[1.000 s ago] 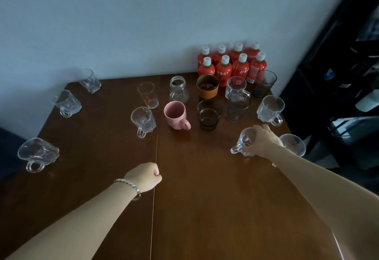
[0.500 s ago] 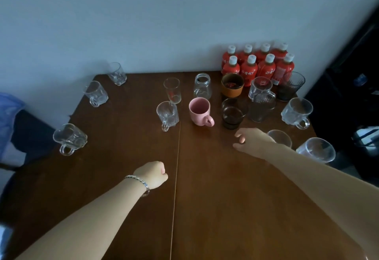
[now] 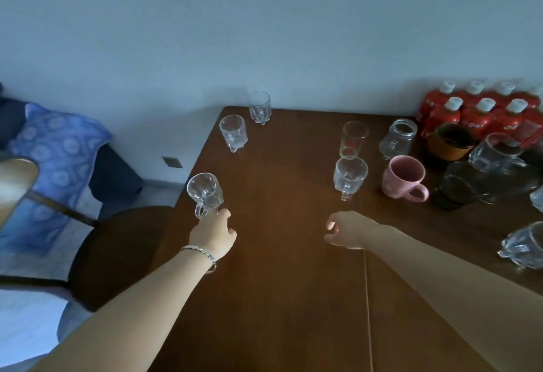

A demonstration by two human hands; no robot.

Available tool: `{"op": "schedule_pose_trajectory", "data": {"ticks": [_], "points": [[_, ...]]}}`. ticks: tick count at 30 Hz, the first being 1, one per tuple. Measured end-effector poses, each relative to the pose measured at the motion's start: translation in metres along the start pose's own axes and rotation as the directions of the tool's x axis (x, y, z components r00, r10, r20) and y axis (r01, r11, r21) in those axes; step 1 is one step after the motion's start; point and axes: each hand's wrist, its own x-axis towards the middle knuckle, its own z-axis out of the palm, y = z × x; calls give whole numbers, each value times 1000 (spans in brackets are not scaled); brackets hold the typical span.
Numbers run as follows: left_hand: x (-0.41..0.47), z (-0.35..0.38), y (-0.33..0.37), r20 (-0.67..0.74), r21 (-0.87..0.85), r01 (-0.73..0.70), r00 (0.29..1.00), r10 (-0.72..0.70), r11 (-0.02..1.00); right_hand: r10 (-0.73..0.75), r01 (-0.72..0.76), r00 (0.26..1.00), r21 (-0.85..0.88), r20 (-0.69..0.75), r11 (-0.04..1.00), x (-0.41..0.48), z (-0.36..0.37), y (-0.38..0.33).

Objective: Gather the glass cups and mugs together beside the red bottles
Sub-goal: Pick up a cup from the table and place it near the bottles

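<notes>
- Three strays at frame left: glass mug (image 3: 205, 194) by table (image 3: 279, 298) edge, two glass cups (image 3: 232, 132) above, well apart from red bottles (image 3: 473, 116) upper right, seven caps visible.
- Left hand (image 3: 213, 236) just beside mug handle, fingers loosely curled, gripping nothing; likely reaching.
- Right hand (image 3: 349, 233) relaxed, empty.

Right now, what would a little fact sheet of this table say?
Left hand: open, fingertips by handle of near glass mug
Right hand: open, empty, over the table
Cluster near red bottles: pink mug, jar, brown cup
Ungathered: near glass mug, far-edge glasses, mid-table glasses
</notes>
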Motion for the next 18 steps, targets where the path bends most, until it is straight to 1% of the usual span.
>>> {"op": "schedule_pose_trajectory", "data": {"ticks": [2,4,5,7,9,11,15,17,18], "points": [[22,-8,-28,-105,42,-33,994,38,999,27,-27,1000,13,1,1000,10,2,-24],[46,-14,-50,-151,70,-32,988,42,997,48,-48,999,27,-4,998,17,4,-43],[58,-16,-58,-141,55,-11,990,19,998,55,-55,998,32,-4,998,19,4,-51],[80,-18,-69,-58,-4,42,997,-42,999,72,-72,997,45,-2,996,19,7,-62],[98,-17,-69,40,-54,95,995,-93,994,103,-103,995,65,10,993,16,10,-64],[109,-14,-64,82,-132,152,987,-142,980,145,-146,989,75,22,986,11,14,-57],[116,-11,-53,55,-274,234,972,-228,933,242,-244,970,98,27,965,-2,17,-32],[113,-15,-49,46,-262,227,974,-223,938,279,-280,960,108,26,954,-8,17,-19],[109,-17,-46,36,-229,191,982,-188,954,294,-296,955,113,28,949,-11,17,-12]]}}
